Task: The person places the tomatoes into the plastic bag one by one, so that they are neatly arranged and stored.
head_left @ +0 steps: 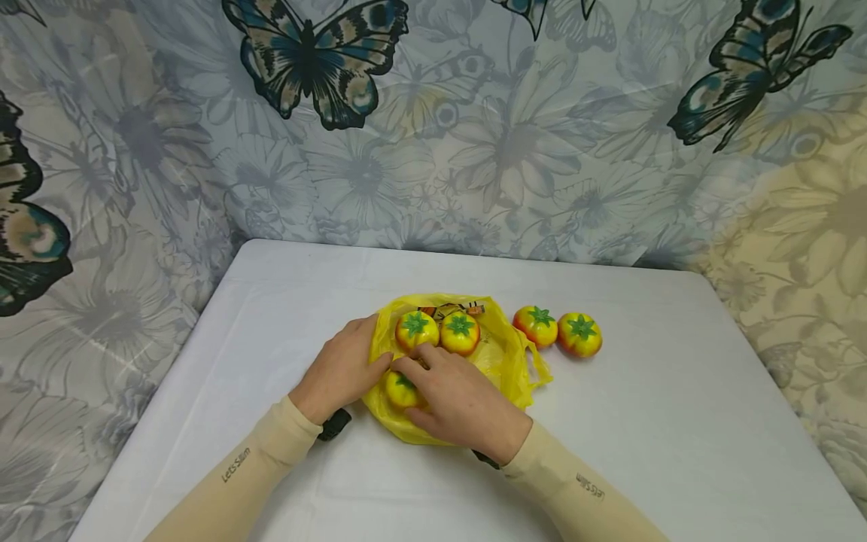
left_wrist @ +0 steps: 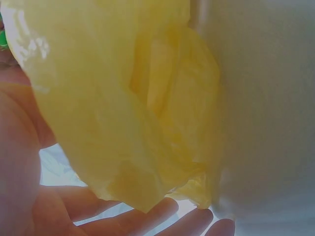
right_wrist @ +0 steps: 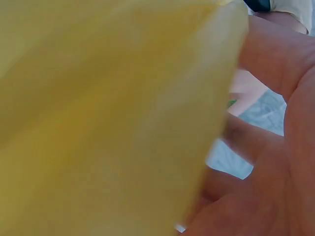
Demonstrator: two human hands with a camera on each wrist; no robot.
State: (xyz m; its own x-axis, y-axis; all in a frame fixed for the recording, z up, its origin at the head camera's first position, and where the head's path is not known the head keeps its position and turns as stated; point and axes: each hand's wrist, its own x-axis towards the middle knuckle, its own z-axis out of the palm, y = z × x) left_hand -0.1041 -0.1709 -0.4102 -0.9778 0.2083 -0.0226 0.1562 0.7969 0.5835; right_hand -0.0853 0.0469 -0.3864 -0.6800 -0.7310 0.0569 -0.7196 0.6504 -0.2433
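Yellow plastic fills the left, partly hiding the right hand.

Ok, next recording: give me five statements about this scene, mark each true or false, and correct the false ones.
1. Three fruits show inside the yellow bag. True.
2. The two loose fruits lie to the left of the bag. False: they lie to its right.
3. The right hand is over the front fruit in the bag. True.
4. The left hand touches a loose fruit. False: it is at the bag's left side, away from them.
5. All five visible fruits have plain red tops. False: each has a green leafy top.
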